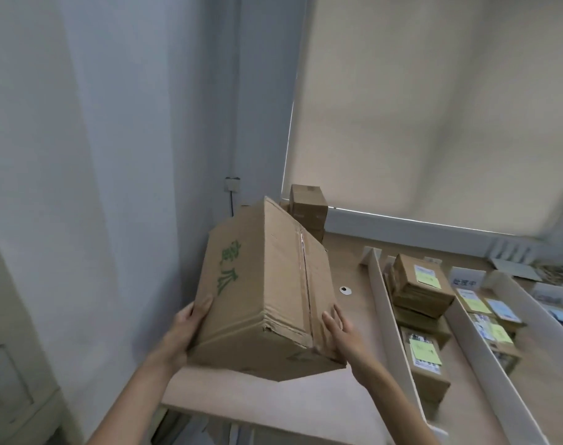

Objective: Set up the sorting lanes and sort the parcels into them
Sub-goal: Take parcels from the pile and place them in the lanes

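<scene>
A large brown cardboard box [267, 284] with green printed characters on its left face is held tilted above the table's left end. My left hand [190, 329] presses its left side and my right hand [341, 335] grips its right lower corner. White cardboard dividers [386, 309] form lanes on the right of the table. Small brown parcels with yellow and white labels [421, 284] lie stacked in the lanes.
A stack of small brown boxes [307, 203] stands at the back by the window blind [434, 107]. A wooden table [347, 271] carries everything. A white label card [464, 279] stands at the lanes' far end. The wall is close on the left.
</scene>
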Demonstrator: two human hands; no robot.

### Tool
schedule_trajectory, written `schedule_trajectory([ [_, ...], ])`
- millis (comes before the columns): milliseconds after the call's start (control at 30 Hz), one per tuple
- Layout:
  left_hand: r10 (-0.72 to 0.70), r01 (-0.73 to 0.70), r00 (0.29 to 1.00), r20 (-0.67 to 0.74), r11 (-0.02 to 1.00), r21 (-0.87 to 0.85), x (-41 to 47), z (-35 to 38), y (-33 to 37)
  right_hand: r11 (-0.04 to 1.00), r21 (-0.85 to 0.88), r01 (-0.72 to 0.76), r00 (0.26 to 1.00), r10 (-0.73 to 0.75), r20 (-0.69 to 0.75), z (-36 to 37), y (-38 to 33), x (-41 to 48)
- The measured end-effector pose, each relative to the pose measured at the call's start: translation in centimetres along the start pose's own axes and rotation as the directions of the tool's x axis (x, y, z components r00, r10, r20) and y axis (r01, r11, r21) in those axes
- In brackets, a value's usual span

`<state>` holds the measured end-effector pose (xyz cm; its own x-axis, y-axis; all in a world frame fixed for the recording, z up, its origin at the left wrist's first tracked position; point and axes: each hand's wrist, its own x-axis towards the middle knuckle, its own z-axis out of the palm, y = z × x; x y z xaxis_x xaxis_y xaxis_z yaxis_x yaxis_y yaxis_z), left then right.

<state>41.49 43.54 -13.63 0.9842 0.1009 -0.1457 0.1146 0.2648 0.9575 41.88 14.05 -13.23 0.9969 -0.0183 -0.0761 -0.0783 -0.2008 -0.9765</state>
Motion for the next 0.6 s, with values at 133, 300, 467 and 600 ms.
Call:
schedule_trajectory([
  [133, 0.127, -0.127, 0.992, 0.004, 0.986, 0.106, -1.5, 1.6, 0.5, 0.996, 0.026, 0.088, 0.995, -0.089, 0.034, 4.2, -2.8, -2.0],
  [300, 0.307, -0.295, 0.951, 0.031, 0.873, 0.389, -3.4, 2.5, 1.3, 0.981, 0.175, 0.082, 0.99, -0.06, -0.128, 6.9, -3.5, -3.4],
  [467, 0.313, -0.423, 0.896, 0.314, 0.817, 0.392, -5.2, 2.7, 3.3, 0.93, 0.367, 0.024, 0.98, 0.051, -0.194, 5.0, -2.0, -4.6],
  [600, 0.423, -0.491, 0.868, 0.26, 0.809, 0.322, -5.0, -0.1, 4.1, 0.851, 0.521, -0.065, 0.995, 0.097, -0.035, 3.6, 0.3, -5.8],
])
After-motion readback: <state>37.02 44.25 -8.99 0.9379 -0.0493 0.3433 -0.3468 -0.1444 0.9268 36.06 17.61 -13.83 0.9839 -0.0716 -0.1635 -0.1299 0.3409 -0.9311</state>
